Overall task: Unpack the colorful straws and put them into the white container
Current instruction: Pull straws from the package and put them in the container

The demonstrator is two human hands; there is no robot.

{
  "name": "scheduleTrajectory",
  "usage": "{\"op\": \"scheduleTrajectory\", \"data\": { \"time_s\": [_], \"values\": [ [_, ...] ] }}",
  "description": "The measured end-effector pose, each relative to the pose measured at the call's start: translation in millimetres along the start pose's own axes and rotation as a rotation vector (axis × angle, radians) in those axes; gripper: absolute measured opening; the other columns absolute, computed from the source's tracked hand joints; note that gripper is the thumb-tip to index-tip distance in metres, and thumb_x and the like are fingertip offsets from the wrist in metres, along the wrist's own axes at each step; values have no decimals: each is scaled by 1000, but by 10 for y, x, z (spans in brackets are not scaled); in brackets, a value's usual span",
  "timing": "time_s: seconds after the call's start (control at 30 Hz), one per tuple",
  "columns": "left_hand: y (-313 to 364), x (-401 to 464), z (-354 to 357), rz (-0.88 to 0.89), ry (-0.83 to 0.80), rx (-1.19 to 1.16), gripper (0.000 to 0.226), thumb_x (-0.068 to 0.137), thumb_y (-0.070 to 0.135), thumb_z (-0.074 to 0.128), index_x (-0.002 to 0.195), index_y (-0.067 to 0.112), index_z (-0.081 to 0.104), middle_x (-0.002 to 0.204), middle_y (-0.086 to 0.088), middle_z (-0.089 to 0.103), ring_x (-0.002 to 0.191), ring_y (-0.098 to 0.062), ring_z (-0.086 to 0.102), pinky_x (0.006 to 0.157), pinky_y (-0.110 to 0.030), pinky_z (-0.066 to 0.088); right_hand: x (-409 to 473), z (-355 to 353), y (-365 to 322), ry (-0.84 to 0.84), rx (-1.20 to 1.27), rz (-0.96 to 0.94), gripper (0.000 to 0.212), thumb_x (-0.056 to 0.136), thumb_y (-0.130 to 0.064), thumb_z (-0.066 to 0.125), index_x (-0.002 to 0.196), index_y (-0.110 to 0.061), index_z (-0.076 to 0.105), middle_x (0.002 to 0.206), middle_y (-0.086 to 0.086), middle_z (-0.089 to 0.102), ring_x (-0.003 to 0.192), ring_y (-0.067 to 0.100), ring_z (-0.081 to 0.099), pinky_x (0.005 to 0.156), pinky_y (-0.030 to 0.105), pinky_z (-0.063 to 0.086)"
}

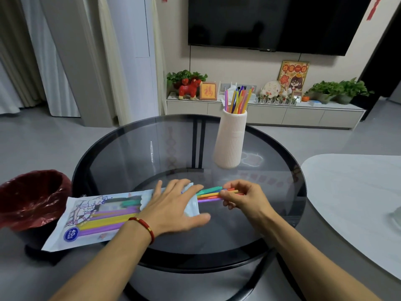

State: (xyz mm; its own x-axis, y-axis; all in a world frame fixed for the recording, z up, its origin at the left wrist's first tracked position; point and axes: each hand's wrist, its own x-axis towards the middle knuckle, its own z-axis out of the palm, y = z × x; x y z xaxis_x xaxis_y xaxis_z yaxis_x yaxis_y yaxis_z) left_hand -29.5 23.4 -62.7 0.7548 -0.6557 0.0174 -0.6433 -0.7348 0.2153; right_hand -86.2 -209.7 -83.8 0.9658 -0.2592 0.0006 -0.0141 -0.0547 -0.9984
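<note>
A white and blue straw packet point(93, 218) lies on the round glass table point(121, 153), its left end hanging over the rim. My left hand point(173, 205) lies flat on the packet's open right end, fingers spread. Several colorful straws point(210, 194) stick out of that opening to the right. My right hand point(243, 197) pinches their ends. The ribbed white container point(231, 140) stands upright at the back of the table, holding several straws point(237, 101).
A dark bin lined with a red bag point(30, 196) stands left of the table. A white table point(355, 203) reaches in from the right. Behind are a low TV cabinet point(269, 115) with ornaments and plants, and a wall TV.
</note>
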Motion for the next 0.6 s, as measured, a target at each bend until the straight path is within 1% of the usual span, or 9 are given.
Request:
{"op": "scheduleTrajectory", "data": {
  "time_s": [0.1, 0.17, 0.27, 0.33, 0.37, 0.47, 0.5, 0.53, 0.6],
  "values": [
    [129, 61, 9, 13, 92, 16, 52, 96, 63, 34, 142, 39, 38, 146, 10, 39, 137, -14, 33, 118, -57, 18, 1, -22, -48, -57, 13, -11, 5, 85, -11, 85, 84, -15, 81, 79, 11, 79, 64, 18, 72, 60, 23, 58],
    [140, 79, 14, -8, 86, 24, 41, 100, 54, 33, 134, 34, 45, 139, 10, 43, 131, -14, 37, 116, -56, 21, 22, -92, -67, -60, 45, -8, 4, 85, -12, 85, 84, -14, 82, 77, 11, 78, 63, 18, 71, 59, 22, 58],
    [105, 90, 13, -34, 59, 27, 39, 101, 53, 30, 127, 29, 47, 135, 8, 43, 128, -16, 39, 115, -57, 24, 48, -232, -64, -20, 182, 21, 9, 79, -13, 89, 85, -11, 83, 74, 10, 75, 60, 14, 68, 56, 20, 57],
    [84, 100, 19, -55, 35, 59, 39, 102, 52, 29, 126, 27, 47, 137, 6, 41, 128, -18, 38, 114, -58, 25, 82, -341, -49, 57, 349, 30, 14, 70, -14, 91, 82, -10, 84, 72, 7, 73, 56, 12, 65, 54, 18, 55],
    [76, 101, 29, -66, 24, 77, 39, 102, 51, 29, 126, 27, 46, 139, 6, 39, 129, -19, 38, 114, -59, 24, 102, -390, -43, 98, 443, 32, 13, 68, -14, 90, 79, -10, 84, 70, 5, 72, 54, 10, 63, 53, 17, 54],
    [80, 108, 73, -78, 7, 107, 36, 103, 47, 26, 125, 25, 45, 141, 2, 37, 130, -23, 36, 113, -61, 24, 122, -432, -59, 160, 651, 43, 3, 71, -11, 85, 73, -11, 83, 68, 1, 68, 50, 6, 57, 45, 15, 46],
    [89, 103, 88, -74, 8, 117, 35, 104, 45, 25, 124, 24, 45, 140, 1, 37, 129, -24, 36, 113, -61, 24, 114, -403, -65, 162, 685, 54, 4, 74, -13, 84, 72, -11, 83, 68, 1, 65, 50, 6, 55, 43, 15, 44],
    [97, 101, 101, -69, 15, 128, 34, 105, 44, 24, 123, 23, 44, 139, 0, 37, 128, -24, 36, 113, -60, 24, 102, -353, -79, 156, 692, 71, 10, 81, -19, 83, 74, -12, 82, 68, 1, 62, 49, 7, 53, 42, 15, 42],
    [111, 96, 121, -63, 35, 138, 33, 105, 41, 22, 121, 22, 44, 137, 0, 38, 127, -24, 36, 112, -60, 24, 64, -226, -111, 144, 629, 97, 35, 91, -45, 74, 88, -10, 79, 66, -1, 59, 49, 7, 50, 41, 17, 40]
  ]
}}
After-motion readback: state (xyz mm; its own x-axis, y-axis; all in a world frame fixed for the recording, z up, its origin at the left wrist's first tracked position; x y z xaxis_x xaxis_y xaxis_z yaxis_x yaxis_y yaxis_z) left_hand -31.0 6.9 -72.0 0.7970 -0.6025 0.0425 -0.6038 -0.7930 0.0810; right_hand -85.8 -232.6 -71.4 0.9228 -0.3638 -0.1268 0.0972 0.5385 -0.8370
